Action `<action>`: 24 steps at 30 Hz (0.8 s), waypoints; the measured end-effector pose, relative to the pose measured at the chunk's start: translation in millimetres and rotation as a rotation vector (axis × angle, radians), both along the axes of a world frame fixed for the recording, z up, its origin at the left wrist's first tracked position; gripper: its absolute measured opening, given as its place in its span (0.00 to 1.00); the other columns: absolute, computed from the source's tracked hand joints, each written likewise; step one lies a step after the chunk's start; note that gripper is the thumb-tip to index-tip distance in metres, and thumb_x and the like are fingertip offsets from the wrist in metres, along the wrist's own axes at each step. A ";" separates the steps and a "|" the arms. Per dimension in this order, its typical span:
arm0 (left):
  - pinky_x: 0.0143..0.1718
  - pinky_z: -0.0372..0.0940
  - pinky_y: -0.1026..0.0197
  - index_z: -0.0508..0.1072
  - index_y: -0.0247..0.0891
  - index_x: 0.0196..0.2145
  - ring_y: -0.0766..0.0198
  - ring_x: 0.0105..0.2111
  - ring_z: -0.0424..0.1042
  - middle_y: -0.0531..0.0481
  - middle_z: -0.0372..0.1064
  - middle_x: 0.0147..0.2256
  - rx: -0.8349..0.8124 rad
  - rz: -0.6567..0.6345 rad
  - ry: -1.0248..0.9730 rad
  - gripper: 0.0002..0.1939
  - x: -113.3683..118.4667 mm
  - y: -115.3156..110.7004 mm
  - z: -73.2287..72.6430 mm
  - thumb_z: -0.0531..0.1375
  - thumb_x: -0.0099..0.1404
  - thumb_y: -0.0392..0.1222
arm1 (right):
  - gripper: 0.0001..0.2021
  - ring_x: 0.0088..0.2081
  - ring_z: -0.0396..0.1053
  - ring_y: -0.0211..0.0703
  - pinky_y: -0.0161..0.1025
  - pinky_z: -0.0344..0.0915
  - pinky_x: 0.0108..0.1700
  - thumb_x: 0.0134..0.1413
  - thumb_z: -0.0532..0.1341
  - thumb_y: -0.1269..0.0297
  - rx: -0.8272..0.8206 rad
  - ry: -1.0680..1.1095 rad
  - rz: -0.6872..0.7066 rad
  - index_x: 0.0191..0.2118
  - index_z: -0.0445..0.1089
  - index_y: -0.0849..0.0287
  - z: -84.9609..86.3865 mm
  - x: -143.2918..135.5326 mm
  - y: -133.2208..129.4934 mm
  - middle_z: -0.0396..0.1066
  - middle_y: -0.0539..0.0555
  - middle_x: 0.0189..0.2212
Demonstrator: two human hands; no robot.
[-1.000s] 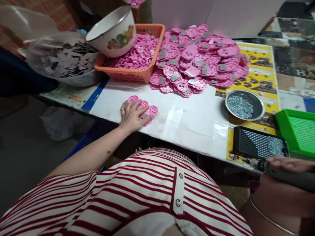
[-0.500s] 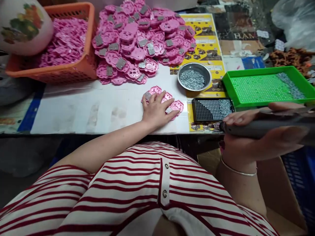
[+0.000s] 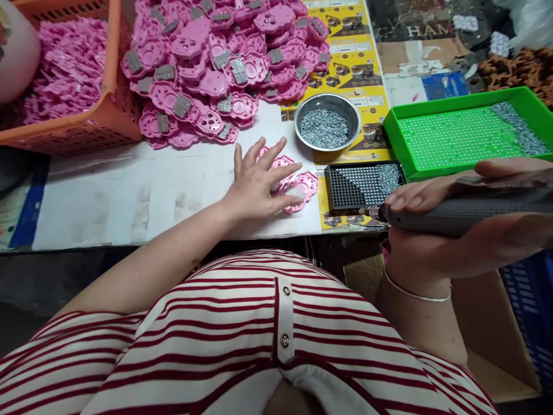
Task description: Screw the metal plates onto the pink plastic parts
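Note:
Fingers spread, my left hand (image 3: 257,187) is over a short row of pink plastic casings (image 3: 303,189) on the white sheet, partly hiding them. Whether its fingertips touch them I cannot tell. My right hand (image 3: 436,230) is wrapped round a dark grey electric screwdriver (image 3: 466,207), held level with its tip pointing left. That tip is by the near edge of a small black perforated tray (image 3: 352,187), which has small screws (image 3: 390,177) gathered at its right end. A metal bowl (image 3: 298,127) filled with screws stands just behind the tray.
A large heap of pink casings (image 3: 203,83) with grey metal plates lies at the back. An orange basket (image 3: 114,86) of pink parts stands at the left. On the right is a green tray (image 3: 397,138) with screws along its far side, and brown parts (image 3: 518,72) lie beyond.
My left hand has shifted left across the casings and its fingers are spread wider. The view has turned slightly, moving the basket and heap leftward. My right hand still holds the screwdriver.

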State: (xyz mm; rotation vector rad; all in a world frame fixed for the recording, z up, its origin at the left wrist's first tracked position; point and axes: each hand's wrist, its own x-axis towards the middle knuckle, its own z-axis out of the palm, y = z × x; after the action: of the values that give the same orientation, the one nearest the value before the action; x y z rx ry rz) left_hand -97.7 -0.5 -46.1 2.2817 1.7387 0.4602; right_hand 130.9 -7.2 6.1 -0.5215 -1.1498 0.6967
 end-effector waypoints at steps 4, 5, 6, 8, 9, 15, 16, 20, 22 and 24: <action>0.66 0.24 0.21 0.72 0.57 0.59 0.35 0.72 0.38 0.54 0.48 0.72 -0.072 -0.286 0.087 0.33 -17.4 10.9 8.2 0.70 0.57 0.62 | 0.11 0.22 0.65 0.30 0.34 0.65 0.23 0.58 0.64 0.50 -0.018 -0.049 -0.021 0.43 0.77 0.45 -0.8 5.7 0.3 0.62 0.44 0.21; 0.66 0.24 0.21 0.74 0.56 0.57 0.36 0.72 0.39 0.54 0.49 0.72 -0.080 -0.308 0.100 0.29 -16.6 12.0 9.3 0.69 0.60 0.60 | 0.11 0.22 0.65 0.29 0.33 0.66 0.23 0.58 0.64 0.50 -0.016 -0.052 -0.033 0.43 0.77 0.46 -0.8 6.3 0.9 0.62 0.44 0.21; 0.67 0.25 0.21 0.75 0.55 0.56 0.37 0.72 0.40 0.54 0.50 0.71 -0.082 -0.313 0.106 0.25 -13.6 12.1 9.5 0.69 0.62 0.58 | 0.11 0.22 0.66 0.29 0.33 0.66 0.24 0.59 0.64 0.51 -0.011 -0.056 -0.046 0.43 0.77 0.46 -0.7 6.6 1.5 0.62 0.44 0.21; 0.67 0.27 0.20 0.77 0.53 0.53 0.36 0.71 0.44 0.53 0.54 0.70 -0.073 -0.276 0.094 0.23 -2.6 9.3 7.5 0.68 0.62 0.57 | 0.10 0.23 0.67 0.28 0.31 0.67 0.24 0.60 0.63 0.51 -0.003 -0.068 -0.064 0.44 0.76 0.46 0.2 7.0 3.1 0.63 0.43 0.22; 0.66 0.29 0.20 0.78 0.52 0.52 0.36 0.70 0.47 0.52 0.57 0.69 -0.061 -0.242 0.079 0.23 4.3 6.6 5.5 0.69 0.61 0.58 | 0.10 0.23 0.67 0.28 0.31 0.67 0.24 0.60 0.63 0.51 0.000 -0.080 -0.069 0.44 0.76 0.46 0.8 7.2 4.2 0.63 0.43 0.22; 0.67 0.38 0.23 0.81 0.45 0.47 0.38 0.66 0.57 0.46 0.66 0.63 0.030 -0.122 -0.023 0.19 34.3 -9.5 -3.5 0.67 0.63 0.57 | 0.08 0.25 0.68 0.27 0.30 0.66 0.25 0.62 0.61 0.55 0.032 -0.068 -0.042 0.42 0.75 0.48 1.5 4.9 21.5 0.65 0.42 0.24; 0.67 0.38 0.23 0.81 0.46 0.46 0.38 0.66 0.58 0.46 0.67 0.63 0.034 -0.123 -0.035 0.17 35.6 -10.2 -3.4 0.66 0.64 0.56 | 0.08 0.24 0.67 0.27 0.30 0.65 0.25 0.61 0.61 0.55 0.031 -0.058 -0.037 0.42 0.74 0.48 0.6 3.4 26.3 0.65 0.42 0.24; 0.67 0.39 0.24 0.83 0.47 0.43 0.40 0.64 0.59 0.48 0.69 0.61 0.036 -0.109 -0.055 0.11 35.4 -9.5 -2.0 0.64 0.68 0.51 | 0.15 0.18 0.62 0.28 0.32 0.62 0.21 0.58 0.63 0.47 0.018 -0.069 -0.083 0.39 0.71 0.54 -5.0 -4.1 43.7 0.63 0.40 0.19; 0.67 0.40 0.25 0.83 0.48 0.43 0.41 0.64 0.60 0.48 0.70 0.61 0.035 -0.101 -0.062 0.10 35.3 -9.4 -1.5 0.63 0.68 0.50 | 0.19 0.17 0.61 0.29 0.34 0.62 0.21 0.56 0.63 0.43 0.014 -0.088 -0.120 0.39 0.69 0.55 -7.7 -6.6 48.6 0.62 0.39 0.17; 0.67 0.40 0.25 0.82 0.48 0.43 0.41 0.64 0.60 0.48 0.70 0.61 0.032 -0.098 -0.070 0.11 35.7 -9.9 -1.3 0.62 0.69 0.49 | 0.20 0.17 0.62 0.29 0.35 0.63 0.22 0.55 0.62 0.41 0.003 -0.118 -0.151 0.38 0.68 0.55 -9.9 -7.4 50.8 0.62 0.40 0.18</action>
State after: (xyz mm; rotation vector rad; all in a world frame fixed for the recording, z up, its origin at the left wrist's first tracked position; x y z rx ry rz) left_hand -62.0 -10.4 -47.4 2.3307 1.5895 0.5451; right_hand 123.5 43.7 -3.8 -0.6468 -1.2080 0.5394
